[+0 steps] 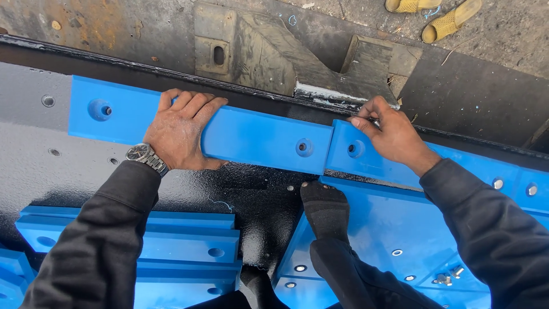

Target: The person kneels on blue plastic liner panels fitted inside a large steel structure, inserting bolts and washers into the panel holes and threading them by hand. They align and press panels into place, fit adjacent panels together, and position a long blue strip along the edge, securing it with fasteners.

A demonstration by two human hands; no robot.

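Observation:
My left hand [180, 130] lies flat on a long blue plastic strip [251, 137] with bolt holes, fingers curled over its far edge. A metal wristwatch [146, 155] sits on that wrist. My right hand [389, 134] grips the near end of a second blue strip [474, 166], thumb by a bolt hole, where it butts against the first strip. Both strips lie on a black painted steel surface [34, 143]. My foot in a dark sock [326, 209] rests just below the joint.
Blue plates with holes lie at lower left [189, 246] and lower right [383, 229], the right one with loose bolts [449, 276]. A rusty steel bracket [269, 51] sits beyond the black rim. Yellow sandals [443, 17] lie on the ground at top right.

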